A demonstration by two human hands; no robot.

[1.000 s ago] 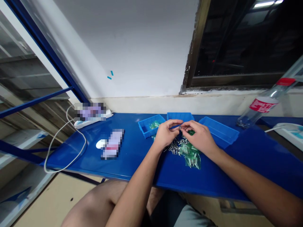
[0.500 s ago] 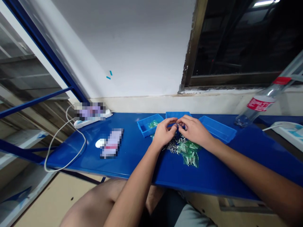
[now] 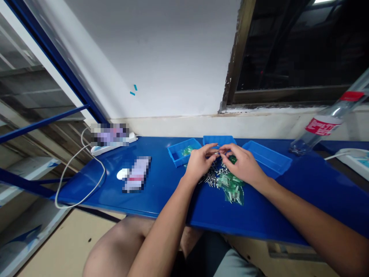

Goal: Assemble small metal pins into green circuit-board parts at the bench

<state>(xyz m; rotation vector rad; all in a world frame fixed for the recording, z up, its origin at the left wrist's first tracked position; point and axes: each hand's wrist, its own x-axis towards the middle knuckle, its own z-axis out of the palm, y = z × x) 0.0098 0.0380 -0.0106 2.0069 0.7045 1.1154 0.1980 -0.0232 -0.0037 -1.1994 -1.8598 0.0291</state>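
Note:
Over a pile of small metal pins (image 3: 211,179), my left hand (image 3: 198,163) pinches a tiny shiny metal piece (image 3: 216,153) between thumb and fingertips; its exact kind is too small to tell. My right hand (image 3: 243,163) is close beside it, thumb and fingers apart and curved, fingertips near that piece. Beneath the right hand, small green-tinted plastic bags (image 3: 232,188) with metal pieces inside lie against the pile. Behind the hands stand a blue tray (image 3: 175,154) holding some of these bags and another blue tray (image 3: 219,139), whose inside is partly hidden.
A third blue tray (image 3: 269,159) stands at the right. Farther right is a clear plastic bottle (image 3: 323,125) with a red label, beside a white power strip (image 3: 356,159). On the left lie a blurred-out flat object (image 3: 137,175), a white oval item (image 3: 123,174) and a looping cable (image 3: 105,175).
My right hand's thumb and fingers have spread and drawn slightly away from the left fingertips. The left hand keeps its pinch. The view has shifted slightly.

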